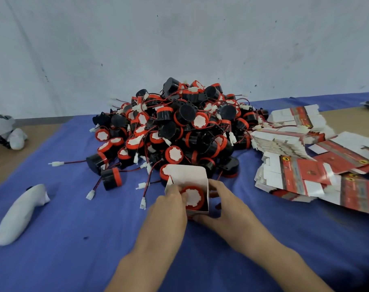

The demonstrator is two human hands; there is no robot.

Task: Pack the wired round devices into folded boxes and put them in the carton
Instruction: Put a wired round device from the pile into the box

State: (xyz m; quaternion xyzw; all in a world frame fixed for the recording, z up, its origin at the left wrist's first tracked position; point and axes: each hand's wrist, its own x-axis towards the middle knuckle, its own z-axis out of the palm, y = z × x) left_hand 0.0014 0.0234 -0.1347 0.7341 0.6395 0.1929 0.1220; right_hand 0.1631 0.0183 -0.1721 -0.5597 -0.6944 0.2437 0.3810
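Note:
A small folded box stands open-topped on the blue cloth, its white lid flap raised at the back. A round device with a red rim and white face sits inside it. My left hand is at the box's left side, its fingers curled onto the device's edge. My right hand grips the box from the right and front. Behind the box lies a big heap of black and red wired round devices. No carton is in view.
Flat unfolded red and white boxes are stacked and spread at the right. A white glove lies at the left on the blue cloth. A grey object sits at the far left edge. A pale wall rises behind the table.

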